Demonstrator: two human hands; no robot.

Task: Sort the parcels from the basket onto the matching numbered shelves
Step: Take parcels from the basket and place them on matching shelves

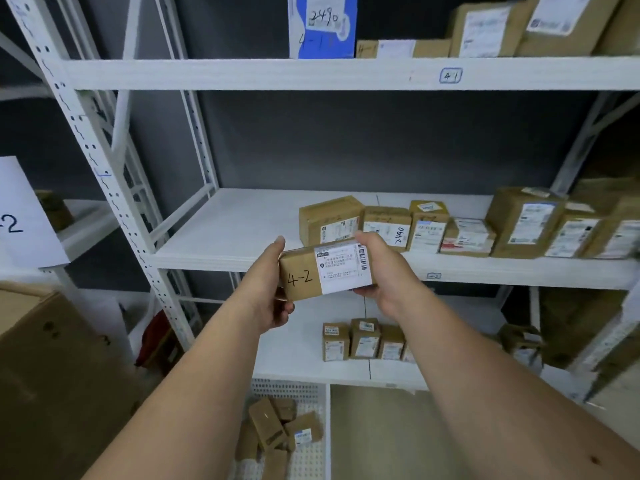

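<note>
Holding the 4-2 parcel (325,271) lengthwise, both hands, left (273,299) and right (384,275), clamp its ends; middle shelf (225,233) lies just beyond.

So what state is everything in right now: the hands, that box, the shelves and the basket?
Left hand: gripping the parcel's left end.
Right hand: gripping its right end.
Parcel: held in the air before the shelves, marked 4-2, label facing the camera.
Middle shelf: boxes standing on its right part, left part bare.
Top shelf: tagged 4-1, holds parcels.
Basket: some parcels lying inside.
</note>
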